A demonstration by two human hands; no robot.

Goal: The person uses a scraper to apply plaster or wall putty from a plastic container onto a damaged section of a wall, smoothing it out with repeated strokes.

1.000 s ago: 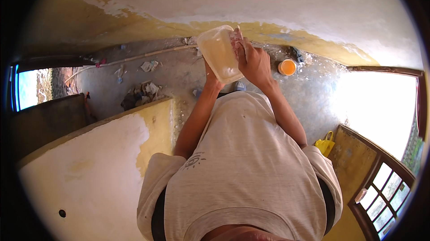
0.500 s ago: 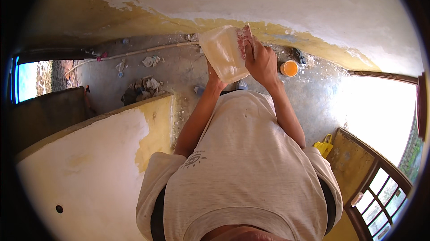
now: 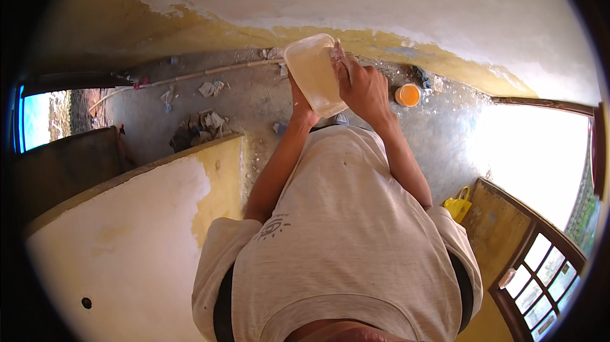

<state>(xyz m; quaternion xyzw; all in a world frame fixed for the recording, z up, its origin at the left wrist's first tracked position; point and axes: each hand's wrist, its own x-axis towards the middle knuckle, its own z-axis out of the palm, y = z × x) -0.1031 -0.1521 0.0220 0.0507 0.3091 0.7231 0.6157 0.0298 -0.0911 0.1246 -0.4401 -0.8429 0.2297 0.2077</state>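
A pale translucent plastic container [image 3: 311,72] is tilted in front of my chest, held by my left hand [image 3: 299,104] along its left side and partly hidden behind it. My right hand [image 3: 365,91] is closed around a reddish, smeared flat tool [image 3: 338,56] like a putty knife, held against the container's right rim. Just beyond, to the right on the floor, stands a round cup with orange contents [image 3: 407,95].
Patchily painted wall [image 3: 445,24] runs across the top; a low wall [image 3: 127,228] stands at left. On the floor lie a long pole [image 3: 184,78], rags [image 3: 197,132] and a yellow bag [image 3: 457,205]. A bright doorway [image 3: 534,158] and paned window [image 3: 543,281] are at right.
The container and both hands shifted slightly rightward half a second ago and have moved back left; the tool sits a little lower at the rim than it did then.
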